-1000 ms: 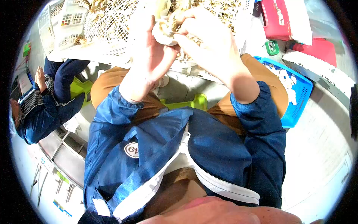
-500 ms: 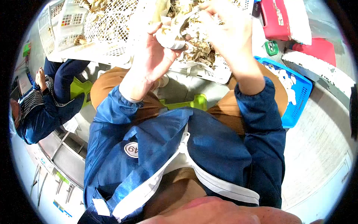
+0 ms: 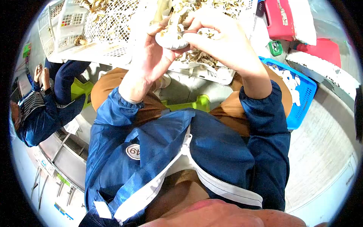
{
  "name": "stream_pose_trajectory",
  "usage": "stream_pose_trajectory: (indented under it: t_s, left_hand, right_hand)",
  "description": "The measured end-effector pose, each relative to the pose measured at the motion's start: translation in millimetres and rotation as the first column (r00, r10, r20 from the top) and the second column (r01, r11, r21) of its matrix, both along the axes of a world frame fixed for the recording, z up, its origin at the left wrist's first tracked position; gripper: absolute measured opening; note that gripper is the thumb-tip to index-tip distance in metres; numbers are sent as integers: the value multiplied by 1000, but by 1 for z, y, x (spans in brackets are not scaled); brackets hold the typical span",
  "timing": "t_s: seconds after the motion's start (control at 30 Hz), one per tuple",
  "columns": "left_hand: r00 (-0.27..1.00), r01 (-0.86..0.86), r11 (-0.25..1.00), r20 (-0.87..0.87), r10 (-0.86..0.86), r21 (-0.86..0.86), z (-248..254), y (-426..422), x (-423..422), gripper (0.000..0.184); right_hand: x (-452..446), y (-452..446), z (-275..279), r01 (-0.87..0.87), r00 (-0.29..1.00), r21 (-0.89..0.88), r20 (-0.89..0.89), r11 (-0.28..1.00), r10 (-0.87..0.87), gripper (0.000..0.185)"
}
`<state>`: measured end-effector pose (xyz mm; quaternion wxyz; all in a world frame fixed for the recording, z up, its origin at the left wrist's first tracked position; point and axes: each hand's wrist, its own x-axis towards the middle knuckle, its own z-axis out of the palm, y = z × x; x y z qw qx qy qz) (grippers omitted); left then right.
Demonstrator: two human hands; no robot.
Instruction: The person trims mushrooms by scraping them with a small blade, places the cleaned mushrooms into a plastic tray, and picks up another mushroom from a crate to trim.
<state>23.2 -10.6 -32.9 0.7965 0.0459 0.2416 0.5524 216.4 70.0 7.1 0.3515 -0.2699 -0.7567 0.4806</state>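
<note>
My left hand (image 3: 151,56) is closed around a whitish, rounded piece with a tan stalk (image 3: 172,39), mushroom-like in shape. Its rounded white side faces me and the stalk points away. My right hand (image 3: 223,38) is in a pinch at the right side of this piece, thumb and forefinger close to the stalk. A small dark sliver shows at those fingertips; too little of it is visible to name. Beneath both hands is a white crate (image 3: 211,75) with tan, dry-looking scraps (image 3: 200,58).
At my right knee a blue basket (image 3: 302,108) contains white pieces (image 3: 291,83). White mesh baskets (image 3: 113,26) stand at the upper left. A co-worker (image 3: 45,109) sits at far left. Red containers (image 3: 280,20) and a small green box (image 3: 275,48) are at upper right.
My right hand has come down and left, from above the scraps to the held piece, its fingers now at the stalk. My left hand stays nearly in place. The co-worker's hands have shifted.
</note>
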Motion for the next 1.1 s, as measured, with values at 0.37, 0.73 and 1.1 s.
stream_pose_trajectory:
  t_s: [0.37,0.73,1.1]
  left_hand:
    - [998,-67,995,-10,67,-77,0,-4,8,47]
    - [995,42,997,91,-37,-59,-2,-5,-1,55]
    - [898,-45,999,-436,51,22,5,-5,1,55]
  right_hand:
    - [-7,-13,-3,122,975,90,173,988,-137,22]
    - [21,25,8,448,872,375,16,812,-489,4]
    - [22,17,22,96,976,155,179,983,-124,9]
